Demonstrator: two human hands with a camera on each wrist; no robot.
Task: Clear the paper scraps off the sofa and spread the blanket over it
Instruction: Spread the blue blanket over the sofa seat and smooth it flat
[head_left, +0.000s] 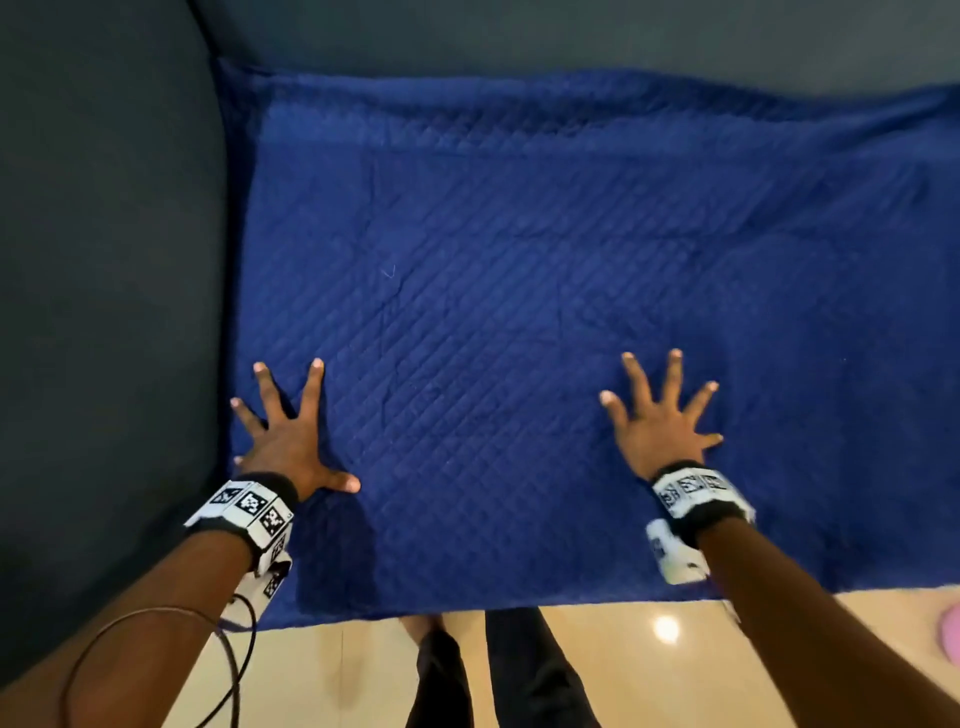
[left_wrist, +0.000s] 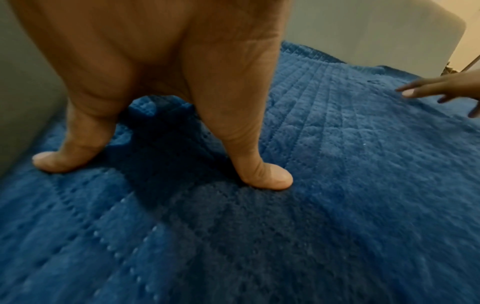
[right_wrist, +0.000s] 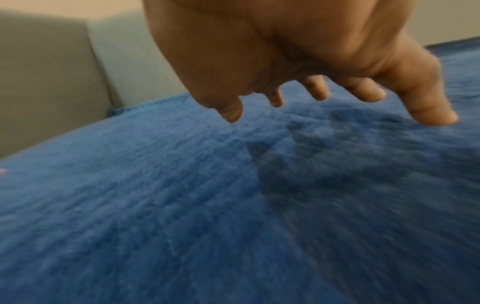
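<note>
A blue quilted blanket lies spread flat over the seat of the dark grey sofa, reaching from the left armrest to the front edge. My left hand presses flat on its front left part with fingers splayed. My right hand is spread wide on the blanket's front right part. In the left wrist view the fingertips of my left hand press into the blanket. The right wrist view is blurred; the fingers of my right hand touch or hover just over the blanket. No paper scraps are in view.
The sofa backrest runs along the top and the armrest rises on the left. Beige tiled floor lies below the blanket's front edge, with my legs on it. A pink object sits at the right edge. A cable loops off my left wrist.
</note>
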